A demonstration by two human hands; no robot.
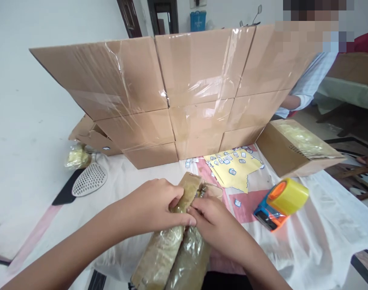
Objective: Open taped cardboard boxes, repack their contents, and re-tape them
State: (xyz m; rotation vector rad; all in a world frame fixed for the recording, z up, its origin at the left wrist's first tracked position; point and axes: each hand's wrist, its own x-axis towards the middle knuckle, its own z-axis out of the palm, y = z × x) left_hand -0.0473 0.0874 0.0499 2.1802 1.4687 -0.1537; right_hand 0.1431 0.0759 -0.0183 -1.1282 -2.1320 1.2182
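A long, narrow cardboard box [160,255] wrapped in shiny packing tape lies at the table's near edge, a dark seam running down its length. My left hand [158,203] grips its upper left part, thumb across the top. Close beside it, my right hand [212,219] is closed on the box's far right end, where torn cardboard and something small show; its fingertips are partly hidden. To the right lies a tape dispenser [270,215], blue and orange, with a yellow roll. Small label stickers [232,171] are scattered on a yellow sheet [236,184] beyond my hands.
A tall wall of taped cardboard panels [199,96] crosses the table. At right stands a taped carton [280,151]; at left are a perforated white scoop-like piece [90,181] and a plastic-wrapped bundle [77,158]. Another person's sleeve [312,76] shows behind the panels.
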